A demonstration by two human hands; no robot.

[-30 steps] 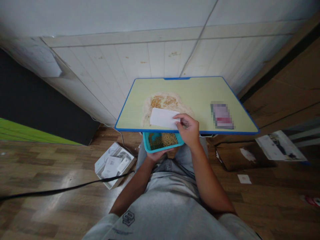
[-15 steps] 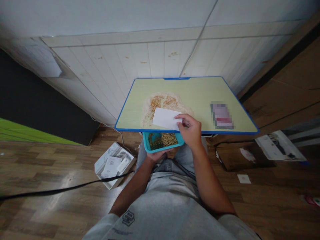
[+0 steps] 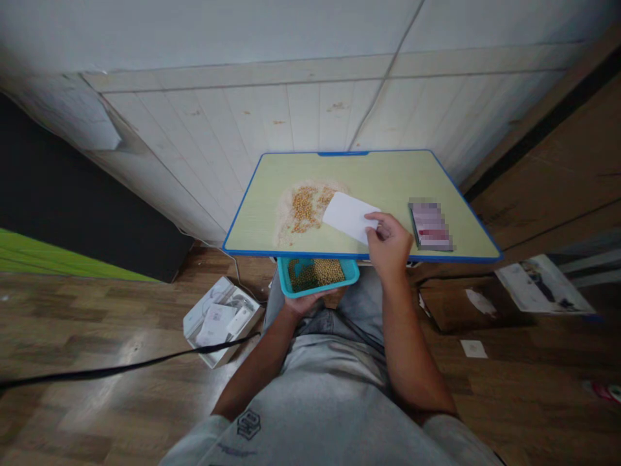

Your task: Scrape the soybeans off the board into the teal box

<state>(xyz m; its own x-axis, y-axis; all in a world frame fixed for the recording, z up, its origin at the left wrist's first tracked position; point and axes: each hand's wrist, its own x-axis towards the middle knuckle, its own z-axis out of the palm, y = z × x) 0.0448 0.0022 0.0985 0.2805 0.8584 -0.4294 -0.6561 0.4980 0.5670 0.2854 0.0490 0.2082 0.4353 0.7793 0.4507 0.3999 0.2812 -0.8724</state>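
Note:
My right hand pinches the right end of a white card between thumb and fingers, over the table top. Left of the card lies a pile of yellow soybeans, ringed by pale rice-like grains. Under the table's front edge, my left hand holds a turquoise plastic basket from below, its fingers mostly hidden beneath it. Inside the basket are many soybeans. The card's lower side partly covers the table near the front edge.
A pixelated flat item lies on the table's right side. An opened white box with papers stands on the floor at left. A brown cardboard box is at right. A dark strap crosses the left. The wall rises behind.
My right hand has moved right and slightly away from me with the card, uncovering more of the soybeans on the table. My left hand and the basket have stayed nearly still.

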